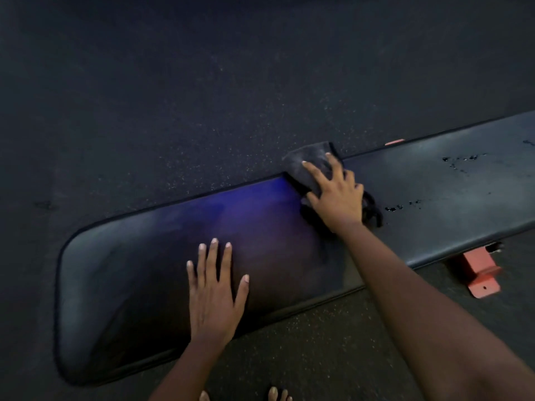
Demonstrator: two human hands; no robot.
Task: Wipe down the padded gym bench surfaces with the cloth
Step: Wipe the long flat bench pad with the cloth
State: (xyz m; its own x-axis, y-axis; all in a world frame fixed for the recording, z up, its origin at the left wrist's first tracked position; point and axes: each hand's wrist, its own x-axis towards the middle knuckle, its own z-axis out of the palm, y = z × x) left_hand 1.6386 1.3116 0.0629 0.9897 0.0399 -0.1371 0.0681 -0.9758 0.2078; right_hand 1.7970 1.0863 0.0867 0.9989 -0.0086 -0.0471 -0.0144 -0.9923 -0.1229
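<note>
A long black padded bench (133, 273) runs from lower left to upper right, with a blue sheen near its middle. My right hand (335, 192) presses flat on a dark grey cloth (309, 160) at the bench's far edge; part of the cloth hangs over that edge and part bunches behind my palm. My left hand (214, 287) lies flat on the pad with fingers spread, nearer me and to the left of the cloth. Small dark droplets (460, 160) dot the pad to the right of the cloth.
Dark speckled rubber flooring (202, 82) surrounds the bench. A red metal bracket (480, 270) of the bench frame sticks out below the pad's near edge at right. Toes (275, 395) show at the bottom edge.
</note>
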